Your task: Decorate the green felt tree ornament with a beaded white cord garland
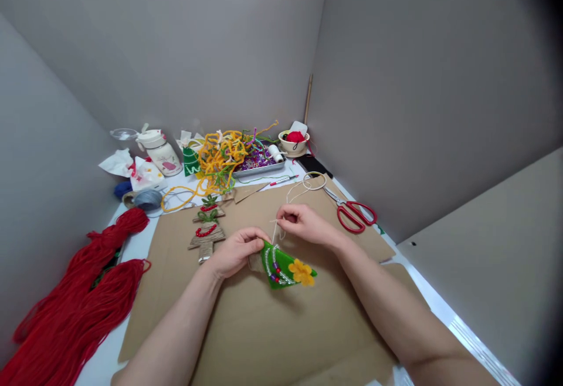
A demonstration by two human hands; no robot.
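Observation:
My left hand (240, 251) is closed on a green felt Christmas tree (281, 266), held tilted above the cardboard with its tip to the right. Strings of clear, red and purple beads cross the felt, and a yellow flower (302, 272) sits near the tip. Its brown trunk (255, 263) shows under my left fingers. Just above the tree, my right hand (305, 223) pinches a thin white thread (275, 232) that runs down to the felt edge. Whether a needle is in those fingers is too small to tell. A twine-wrapped tree (206, 230) with red beads lies left of my hands.
Red-handled scissors (356, 216) lie right on the cardboard (246, 327), beside a pale ring (315, 180). Behind are a bead tray (259, 169), yellow yarn (222, 154), a bowl (294, 144), a phone (314, 166) and a white bottle (162, 154). Red yarn (88, 310) fills the left edge.

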